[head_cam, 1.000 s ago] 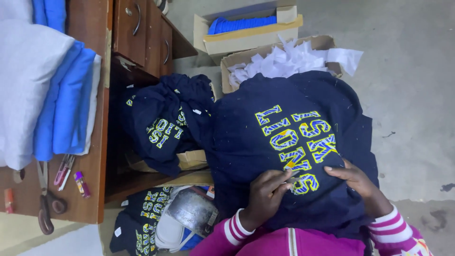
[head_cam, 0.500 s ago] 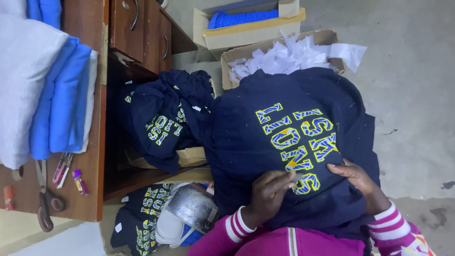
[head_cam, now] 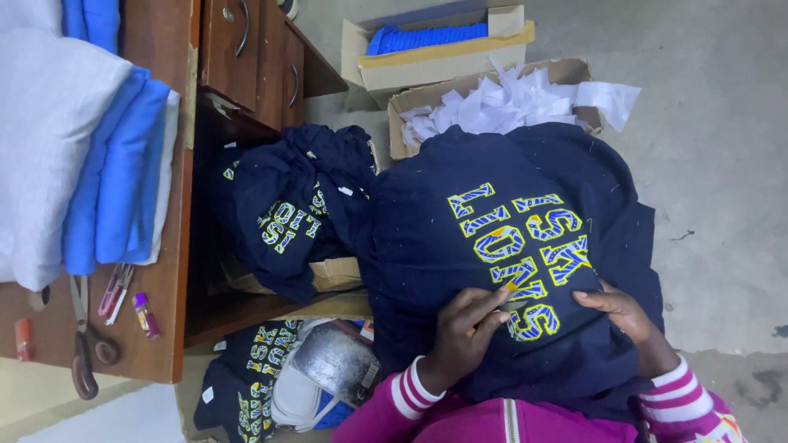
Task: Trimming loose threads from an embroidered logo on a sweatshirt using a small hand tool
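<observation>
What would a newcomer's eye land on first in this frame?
The navy garment with yellow and blue lettering fills the centre; the left hand and right hand press on its lower lettering. Behind it sits a box of white scraps; blue folded cloth lies on the desk at left.

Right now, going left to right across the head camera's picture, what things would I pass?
Folded grey and blue cloth → wooden desk → heap of navy garments → left hand → right hand → bare concrete floor.
</observation>
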